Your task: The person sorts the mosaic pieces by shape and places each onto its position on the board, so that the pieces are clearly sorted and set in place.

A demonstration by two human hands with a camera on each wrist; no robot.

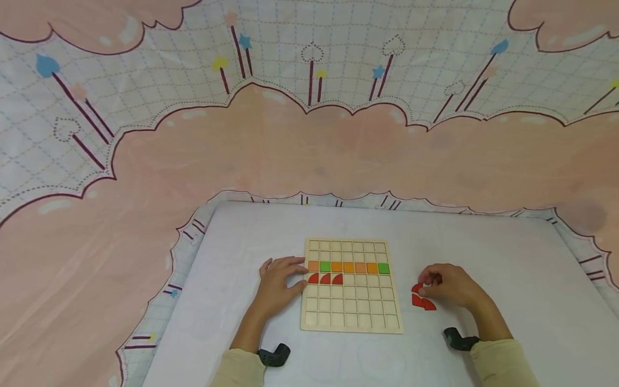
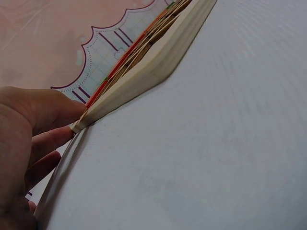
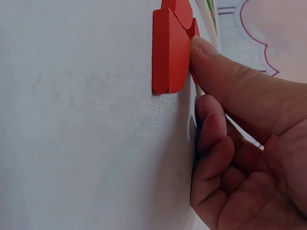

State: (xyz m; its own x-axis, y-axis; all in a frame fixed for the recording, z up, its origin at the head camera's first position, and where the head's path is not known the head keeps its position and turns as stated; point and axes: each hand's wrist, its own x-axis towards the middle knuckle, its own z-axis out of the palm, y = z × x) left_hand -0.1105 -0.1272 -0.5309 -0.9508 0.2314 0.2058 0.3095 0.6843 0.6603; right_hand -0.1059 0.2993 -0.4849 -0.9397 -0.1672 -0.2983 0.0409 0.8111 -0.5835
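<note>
A square wooden grid board [image 1: 351, 320] lies flat on the table. One row holds orange and green squares [image 1: 348, 267]; the row below has three red quarter-circle pieces [image 1: 325, 279] at its left end. At the board's left edge, my left hand [image 1: 276, 282] touches the rim with thumb and extended fingertips; the left wrist view shows the thumb [image 2: 57, 111] against the wooden edge. Right of the board, my right hand [image 1: 452, 285] pinches one red quarter-circle piece [image 1: 416, 288] between thumb and index finger. Several loose red pieces [image 3: 169, 52] lie against it on the table.
The white tabletop [image 1: 261, 231] surrounds the board. A patterned pink and white cloth [image 1: 309, 150] hangs behind and around the table. Each wrist carries a black camera mount [image 1: 274, 355], near the tabletop.
</note>
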